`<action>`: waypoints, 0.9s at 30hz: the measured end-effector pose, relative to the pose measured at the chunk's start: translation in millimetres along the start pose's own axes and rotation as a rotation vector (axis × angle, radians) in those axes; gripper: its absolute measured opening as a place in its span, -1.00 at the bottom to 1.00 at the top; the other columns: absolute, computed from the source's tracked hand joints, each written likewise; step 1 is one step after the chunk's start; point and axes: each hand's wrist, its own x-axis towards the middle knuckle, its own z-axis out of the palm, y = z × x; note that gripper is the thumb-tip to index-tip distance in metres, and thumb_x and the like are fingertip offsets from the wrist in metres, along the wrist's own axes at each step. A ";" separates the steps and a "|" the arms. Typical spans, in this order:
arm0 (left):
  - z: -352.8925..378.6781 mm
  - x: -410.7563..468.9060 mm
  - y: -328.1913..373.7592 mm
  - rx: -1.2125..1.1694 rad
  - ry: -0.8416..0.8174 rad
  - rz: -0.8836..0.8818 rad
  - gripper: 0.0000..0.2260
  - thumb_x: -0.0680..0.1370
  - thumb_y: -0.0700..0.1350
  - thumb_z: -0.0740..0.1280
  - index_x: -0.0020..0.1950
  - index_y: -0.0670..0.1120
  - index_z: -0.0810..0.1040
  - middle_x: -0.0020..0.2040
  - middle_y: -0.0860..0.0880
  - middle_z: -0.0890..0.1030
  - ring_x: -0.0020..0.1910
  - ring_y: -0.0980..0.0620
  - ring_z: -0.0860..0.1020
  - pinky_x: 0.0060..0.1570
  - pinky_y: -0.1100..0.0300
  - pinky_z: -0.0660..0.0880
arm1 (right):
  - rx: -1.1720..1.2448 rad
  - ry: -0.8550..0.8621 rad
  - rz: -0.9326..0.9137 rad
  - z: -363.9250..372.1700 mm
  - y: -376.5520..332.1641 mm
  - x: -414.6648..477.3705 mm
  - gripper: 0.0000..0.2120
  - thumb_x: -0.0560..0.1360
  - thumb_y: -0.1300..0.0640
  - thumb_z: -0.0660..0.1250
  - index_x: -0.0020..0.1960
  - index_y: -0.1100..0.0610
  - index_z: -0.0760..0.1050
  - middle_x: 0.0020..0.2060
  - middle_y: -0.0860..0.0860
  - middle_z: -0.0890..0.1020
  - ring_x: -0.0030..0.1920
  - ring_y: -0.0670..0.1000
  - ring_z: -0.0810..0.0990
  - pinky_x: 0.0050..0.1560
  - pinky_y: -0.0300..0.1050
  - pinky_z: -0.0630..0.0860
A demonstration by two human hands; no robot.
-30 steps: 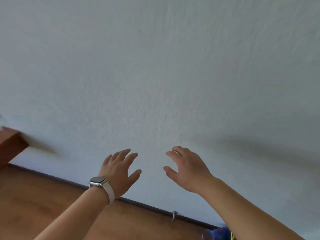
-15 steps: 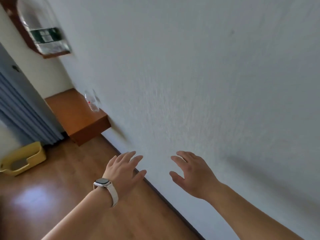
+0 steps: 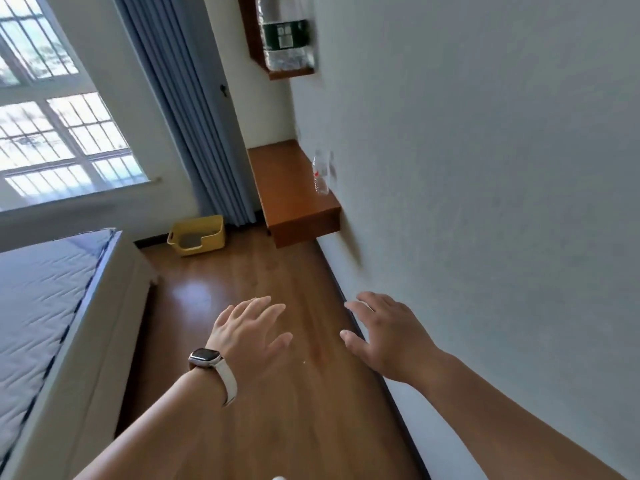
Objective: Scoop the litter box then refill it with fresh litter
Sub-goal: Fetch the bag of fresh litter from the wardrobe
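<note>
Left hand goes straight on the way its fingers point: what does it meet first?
Likely the near end of the low wooden shelf, past bare floor. The yellow litter box lies left of the line of the left hand. Depth is unclear.

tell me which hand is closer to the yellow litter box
Left. The left hand hovers over the floor, with the litter box well ahead and slightly to its left. The right hand hovers by the wall, farther right, so farther from the box.

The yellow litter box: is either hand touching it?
Apart. Head view: left hand and right hand hover over floor; the yellow litter box sits far ahead.
</note>
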 end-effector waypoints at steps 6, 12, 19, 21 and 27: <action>11.3 40.4 -72.7 -0.033 0.026 -0.061 -0.38 0.43 0.38 -0.02 0.40 0.18 0.41 0.43 0.12 0.40 0.45 0.05 0.31 0.43 -0.03 0.20 | -0.031 -0.046 -0.048 15.5 -31.8 88.4 -0.45 0.58 -0.25 0.04 0.50 -0.03 0.25 0.48 -0.05 0.28 0.48 -0.01 0.23 0.45 -0.04 0.21; 10.6 96.3 -159.2 -0.048 0.029 -0.061 -0.41 0.44 0.36 0.01 0.39 0.16 0.42 0.42 0.11 0.41 0.44 0.04 0.33 0.43 -0.05 0.19 | -0.053 -0.070 -0.089 29.2 -82.1 189.3 -0.34 0.51 -0.30 -0.11 0.49 -0.01 0.28 0.48 -0.02 0.30 0.47 0.01 0.24 0.44 -0.03 0.22; 3.6 125.4 -252.5 -0.045 0.049 -0.125 -0.43 0.46 0.34 0.05 0.36 0.14 0.46 0.38 0.08 0.47 0.39 0.00 0.41 0.38 -0.08 0.26 | -0.084 -0.094 -0.169 48.8 -148.2 279.2 -0.37 0.53 -0.29 -0.06 0.49 -0.02 0.27 0.48 -0.01 0.30 0.47 0.01 0.25 0.42 -0.03 0.23; 1.3 122.4 -274.4 -0.051 0.062 -0.152 -0.44 0.46 0.33 0.05 0.36 0.14 0.46 0.37 0.08 0.48 0.39 0.00 0.41 0.38 -0.07 0.26 | -0.096 -0.102 -0.201 53.0 -166.8 296.3 -0.39 0.55 -0.28 -0.02 0.49 -0.01 0.28 0.48 -0.01 0.30 0.47 0.01 0.26 0.41 -0.03 0.24; -10.2 91.1 -338.3 -0.085 0.076 -0.276 -0.40 0.43 0.35 -0.02 0.39 0.18 0.42 0.42 0.13 0.40 0.43 0.06 0.33 0.44 -0.04 0.19 | -0.110 -0.112 -0.356 65.1 -235.2 336.8 -0.46 0.59 -0.23 0.10 0.50 -0.02 0.27 0.49 -0.02 0.27 0.48 -0.01 0.22 0.41 -0.07 0.19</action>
